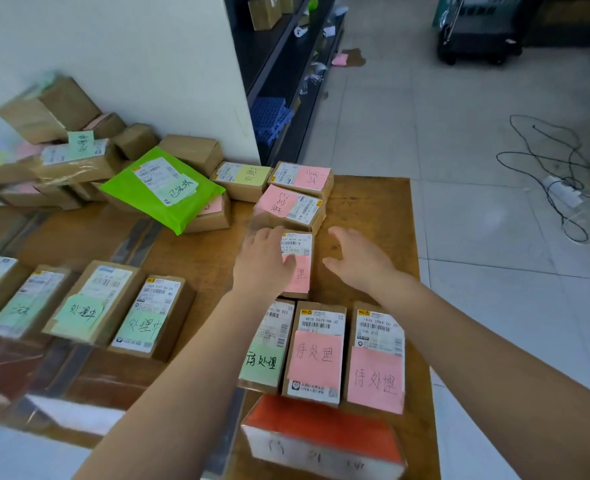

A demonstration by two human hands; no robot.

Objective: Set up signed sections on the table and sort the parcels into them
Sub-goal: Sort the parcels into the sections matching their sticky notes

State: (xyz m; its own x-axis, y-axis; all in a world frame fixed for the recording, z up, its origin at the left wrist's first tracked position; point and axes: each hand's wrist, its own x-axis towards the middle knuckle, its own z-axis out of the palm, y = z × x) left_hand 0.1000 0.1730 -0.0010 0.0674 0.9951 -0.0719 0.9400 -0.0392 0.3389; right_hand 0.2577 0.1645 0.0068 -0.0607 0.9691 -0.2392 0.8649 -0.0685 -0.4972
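Note:
A small brown parcel [300, 268] with a pink note lies on the wooden table [373, 202]. My left hand [264, 261] rests flat on its left side, fingers straight. My right hand [356, 259] hovers open just right of the parcel, apart from it. Nearer me stand three parcels in a row, the middle one [316, 348] and the right one [376, 358] with pink notes, the left one [269, 344] with a green note. An orange and white sign block [321, 438] stands in front of them.
Several parcels with green notes [141, 317] line the left table. A bright green mailer [162, 188] and more boxes pile by the white wall. Two pink-noted parcels [292, 206] lie beyond my hands. Cables [556, 174] trail on the tiled floor to the right.

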